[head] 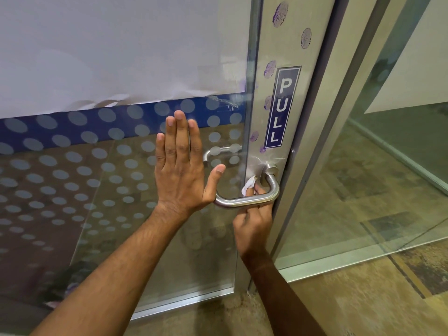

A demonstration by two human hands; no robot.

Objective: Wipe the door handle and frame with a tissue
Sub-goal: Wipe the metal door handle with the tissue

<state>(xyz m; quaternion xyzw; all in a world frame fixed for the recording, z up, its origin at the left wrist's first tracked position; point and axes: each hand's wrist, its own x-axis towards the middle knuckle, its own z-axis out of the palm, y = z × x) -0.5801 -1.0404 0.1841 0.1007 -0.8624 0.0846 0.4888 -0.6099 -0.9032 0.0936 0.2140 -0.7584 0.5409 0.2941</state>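
Right hand (252, 221) pinched a small crumpled white tissue (248, 186) behind the brushed steel D-shaped door handle (244, 202), near its upper mount. Left hand (180, 170) lay flat, fingers straight, on the dotted glass door (72, 190). Tissue looked soft, light, tear-prone; best held bunched. Handle rigid, likely slick.

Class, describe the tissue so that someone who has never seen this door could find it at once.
Start at the blue PULL sign on the metal door frame and drop to the steel door handle below it. Inside the handle's loop, the right hand pinches the tissue against the frame. It is the only small, crumpled white thing there, amid grey metal and purple smudges.
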